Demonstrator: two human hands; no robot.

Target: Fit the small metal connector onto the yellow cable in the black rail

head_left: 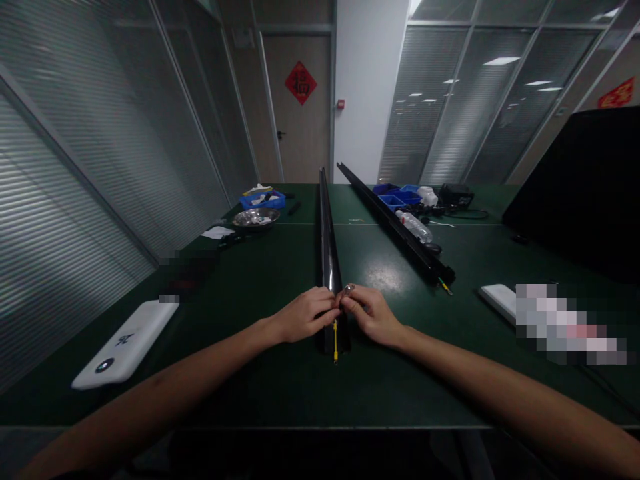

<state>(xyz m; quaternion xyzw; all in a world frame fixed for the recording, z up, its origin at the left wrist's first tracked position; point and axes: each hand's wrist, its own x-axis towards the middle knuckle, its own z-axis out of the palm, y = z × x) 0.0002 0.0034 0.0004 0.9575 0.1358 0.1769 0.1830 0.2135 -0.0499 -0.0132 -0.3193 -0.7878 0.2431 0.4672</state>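
A long black rail (327, 247) lies lengthwise on the table, its near end in front of me. Over that end, my left hand (310, 313) has its fingers pressed together, the tips meeting those of my right hand. From the other side my right hand (370, 313) closes in a pinch, the thumb toward the rail. What the fingertips hold is hidden between them. Something small and shiny (349, 289) shows at the right forefinger; I cannot tell its kind. Just below the fingers, a short yellow wire (335, 343) with a metal terminal lies along the rail's end.
To the right lies a second black rail (400, 230) with a yellow-green wire (444, 287), beside a plastic bottle (415, 227) and blue trays (395, 200). A metal bowl (256, 219) stands back left. White devices (125, 343) flank my arms. A dark screen (580, 193) rises at right.
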